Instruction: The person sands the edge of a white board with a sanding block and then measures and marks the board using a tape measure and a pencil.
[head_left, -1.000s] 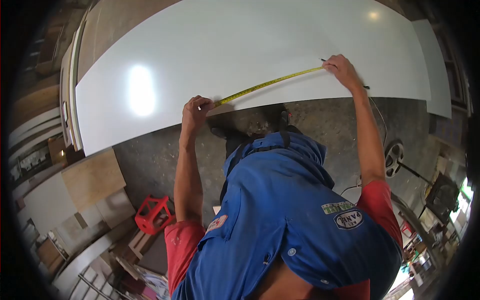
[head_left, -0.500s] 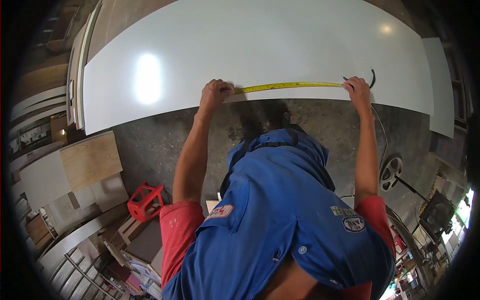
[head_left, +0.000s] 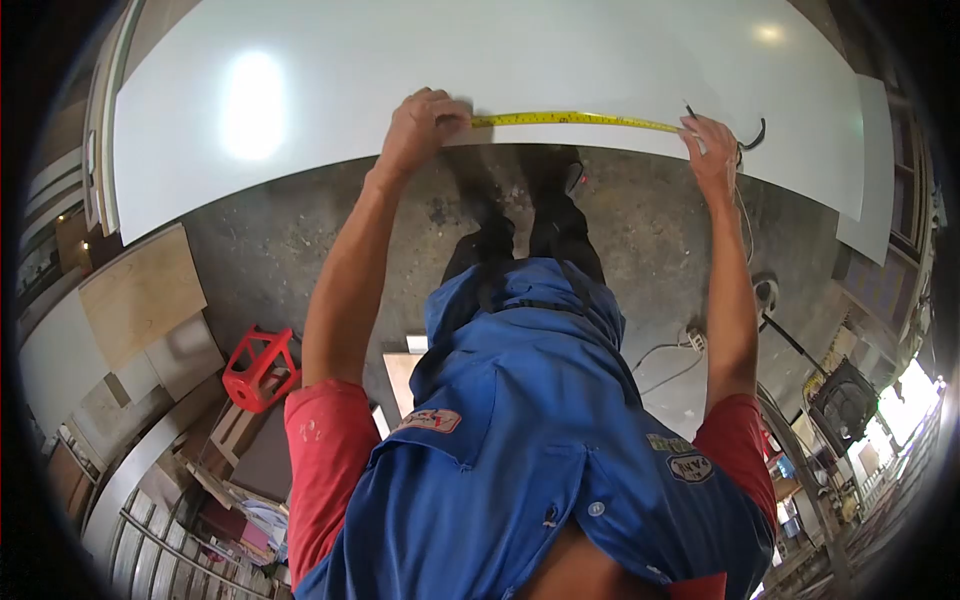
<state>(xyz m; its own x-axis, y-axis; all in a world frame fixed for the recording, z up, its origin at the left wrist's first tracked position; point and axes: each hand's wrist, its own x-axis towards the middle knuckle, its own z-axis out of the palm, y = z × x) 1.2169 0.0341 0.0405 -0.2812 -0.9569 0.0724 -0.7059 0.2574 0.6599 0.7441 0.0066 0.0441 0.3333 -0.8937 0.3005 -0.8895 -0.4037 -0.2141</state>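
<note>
A yellow tape measure (head_left: 575, 118) is stretched along the near edge of a large white board (head_left: 560, 60). My left hand (head_left: 425, 125) is closed around the tape's left end; the fingers hide what lies inside the grip. At the other end, my right hand (head_left: 712, 155) has its fingertips on the tape. A thin dark pen-like stick (head_left: 689, 109) pokes up from between the right fingers. Just right of that hand, a black curved strap or cord (head_left: 756, 137) lies on the board.
A red plastic stool (head_left: 262, 368) stands on the concrete floor (head_left: 640, 215) to the left, near stacked wood panels (head_left: 140, 300). On the right are a cable with a plug (head_left: 696, 340) and a dark fan-like machine (head_left: 842, 405). A second panel (head_left: 872, 170) adjoins the board.
My view has shifted, so the board sits higher in the picture and my legs show more. Both hands stay at the tape's ends; the pen-like stick shows more above the right fingers.
</note>
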